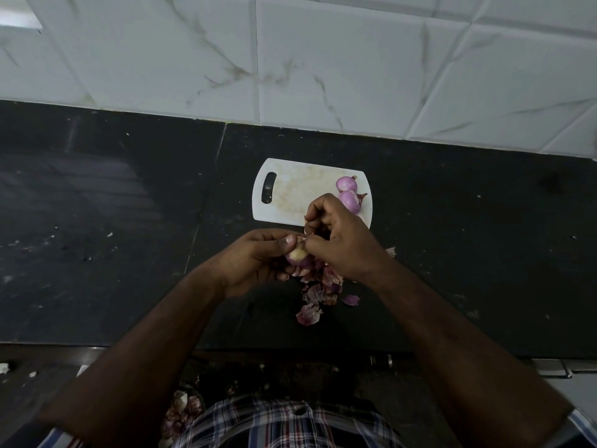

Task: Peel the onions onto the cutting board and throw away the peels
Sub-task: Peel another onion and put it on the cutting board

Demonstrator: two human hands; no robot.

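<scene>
My left hand (258, 258) grips a partly peeled purple onion (298, 255) just above the dark counter, in front of the white cutting board (290, 192). My right hand (339, 237) pinches a strip of the onion's skin at its top. Two peeled onions (348, 192) lie touching each other on the board's right end. A heap of purple peels (318, 291) lies on the counter under my hands.
The black stone counter (113, 221) runs left and right, backed by a white tiled wall (290, 59). Below the counter's front edge, more onion peels (181, 412) sit in something low on the floor. Small crumbs dot the left side of the counter.
</scene>
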